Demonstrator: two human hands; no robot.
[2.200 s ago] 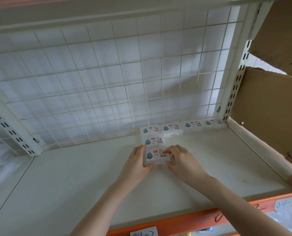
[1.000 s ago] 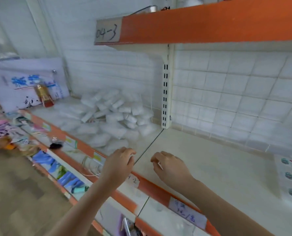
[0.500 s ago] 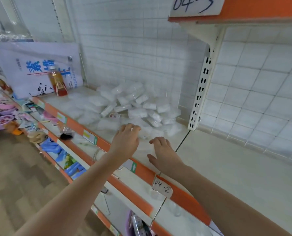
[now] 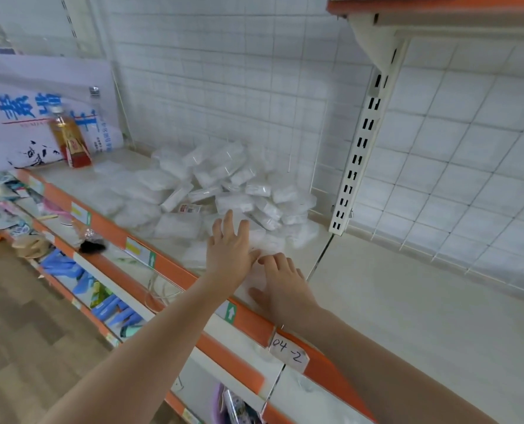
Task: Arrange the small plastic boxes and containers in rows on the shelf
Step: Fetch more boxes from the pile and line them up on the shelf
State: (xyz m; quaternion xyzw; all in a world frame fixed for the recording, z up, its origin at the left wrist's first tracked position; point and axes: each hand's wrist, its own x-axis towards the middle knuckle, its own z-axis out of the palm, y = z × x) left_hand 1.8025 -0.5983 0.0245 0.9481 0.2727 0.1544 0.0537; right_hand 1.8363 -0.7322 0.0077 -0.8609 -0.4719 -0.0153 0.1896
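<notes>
The row's been left behind and the heap of boxes (image 4: 224,185) near the shelf (image 4: 407,316) front edge is now being reached for, left hand (image 4: 230,252) and right hand (image 4: 282,286) spread, nothing held yet.

The pile of small white boxes (image 4: 224,191) is looking blurry, so their labels are too fuzzy to read, and the left hand (image 4: 228,255) is covering the nearest ones. The right hand (image 4: 285,286) is lying low by the shelf edge (image 4: 175,270) with its palm hidden, so it is hard to tell if it is touching a box. The big white bag (image 4: 25,117) is getting cut off at the left edge, and the bottle (image 4: 69,139) in front is smeared.
</notes>
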